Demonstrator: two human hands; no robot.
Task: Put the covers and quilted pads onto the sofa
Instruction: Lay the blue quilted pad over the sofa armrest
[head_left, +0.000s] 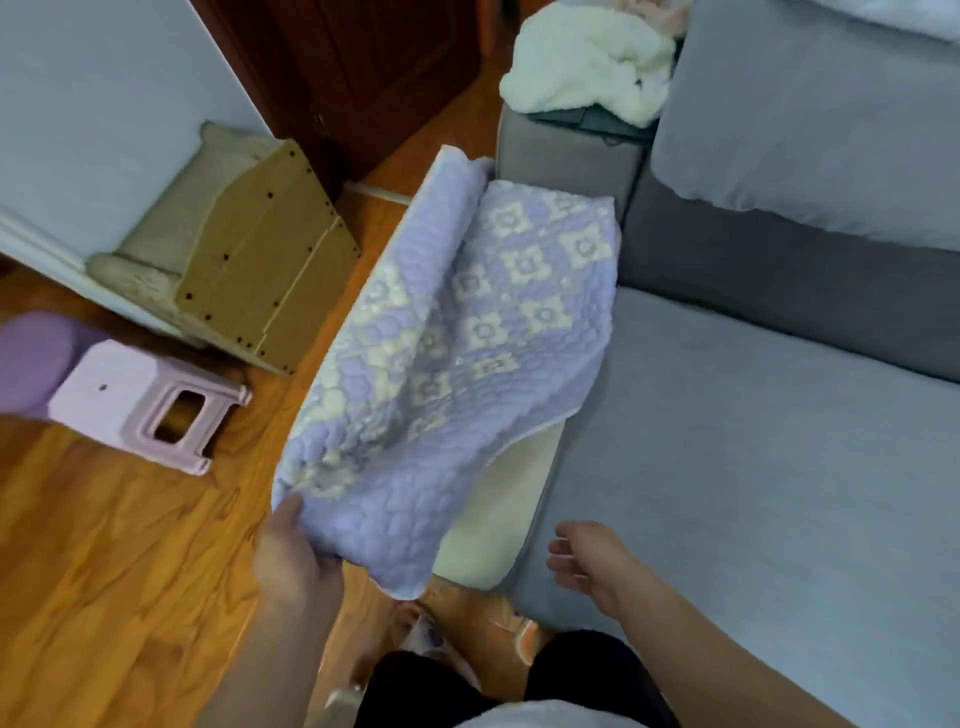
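Lilac quilted pad w/ cream flower-diamond pattern lies draped over the sofa armrest, bunched and partly folded on itself, its near end lifted off the arm. Left hand grips the pad's near corner, thumb on top, fingers curled under the fabric. Right hand is apart from the pad, just above the sofa seat edge, holding nothing, fingers loosely bent and spread. Under the pad's near part a cream layer shows on the arm; can't tell if it's the pad's underside or a separate piece.

Sofa fills the right side: grey-blue seat, darker grey back strip, a pale grey-blue cushion leaning at upper right. On the far end of the armrest sits a crumpled white fluffy cloth, resting on something dark; beyond it a bit of pink, too blurred to ID.

Floor is orange-brown wood. Left of the sofa arm, on the floor: a pale pink plastic stool on its side, w/ a purple object touching it at the left frame edge. Behind those, a tan wooden piece w/ dark screw holes against a light wall; dark wood door beyond.

Bottom centre: person's dark-clothed legs and slippered feet near the sofa's front corner.
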